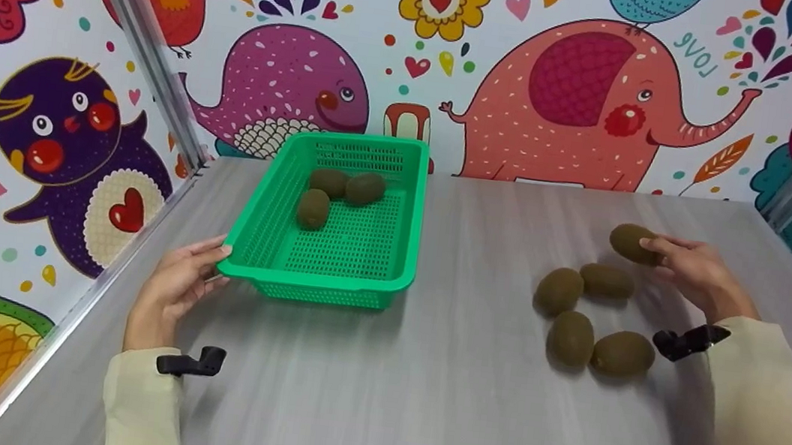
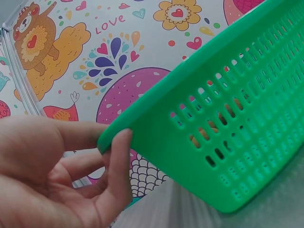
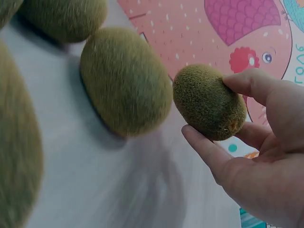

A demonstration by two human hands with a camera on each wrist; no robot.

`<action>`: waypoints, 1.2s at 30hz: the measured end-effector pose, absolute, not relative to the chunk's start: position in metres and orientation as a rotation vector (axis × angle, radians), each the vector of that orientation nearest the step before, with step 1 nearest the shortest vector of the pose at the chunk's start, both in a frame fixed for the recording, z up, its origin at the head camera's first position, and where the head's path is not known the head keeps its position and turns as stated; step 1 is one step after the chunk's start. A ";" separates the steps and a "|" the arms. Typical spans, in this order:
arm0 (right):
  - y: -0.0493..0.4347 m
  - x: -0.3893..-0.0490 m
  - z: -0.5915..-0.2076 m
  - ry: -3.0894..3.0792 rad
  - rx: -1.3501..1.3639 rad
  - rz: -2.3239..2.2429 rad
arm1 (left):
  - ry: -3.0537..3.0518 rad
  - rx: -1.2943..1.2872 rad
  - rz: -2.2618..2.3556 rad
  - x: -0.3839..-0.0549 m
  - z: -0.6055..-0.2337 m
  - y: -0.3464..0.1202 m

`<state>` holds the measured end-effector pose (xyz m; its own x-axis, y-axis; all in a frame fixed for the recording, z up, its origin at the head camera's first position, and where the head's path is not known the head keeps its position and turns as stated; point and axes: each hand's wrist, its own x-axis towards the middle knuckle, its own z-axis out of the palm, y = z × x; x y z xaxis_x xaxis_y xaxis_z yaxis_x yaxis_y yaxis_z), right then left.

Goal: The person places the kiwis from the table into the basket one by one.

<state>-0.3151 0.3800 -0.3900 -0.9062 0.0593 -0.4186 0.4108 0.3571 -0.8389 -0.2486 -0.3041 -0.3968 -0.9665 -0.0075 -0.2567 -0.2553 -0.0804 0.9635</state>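
My left hand [image 1: 175, 285] pinches the near left corner of a green plastic basket [image 1: 317, 280], thumb and fingers on its rim in the left wrist view. Three brown kiwis [image 1: 313, 208] lie together toward the far end inside it. On the right, my right hand [image 1: 696, 273] holds a kiwi [image 3: 207, 102] between thumb and fingers, above the table in the right wrist view. Several more kiwis [image 1: 570, 340] sit in a loose cluster on the table, just nearer than the held one and to its left.
The grey wood-grain table [image 1: 456, 411] ends at a back wall [image 1: 460, 71] printed with cartoon animals. Metal posts [image 1: 150, 41] stand at the back corners. A black wrist camera [image 1: 191, 361] sits on the left sleeve, another camera [image 1: 691, 342] on the right.
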 end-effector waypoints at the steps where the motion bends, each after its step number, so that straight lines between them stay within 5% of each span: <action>1: 0.378 -0.316 -0.389 2.287 0.420 -1.594 | 2.006 -0.294 2.172 -0.249 -0.397 -0.304; 15: 0.336 -0.324 -0.365 1.795 0.450 -2.165 | 1.980 -0.298 2.192 -0.250 -0.397 -0.303; 36: 0.273 -0.327 -0.352 1.710 0.291 -2.229 | 1.981 -0.323 2.212 -0.248 -0.398 -0.302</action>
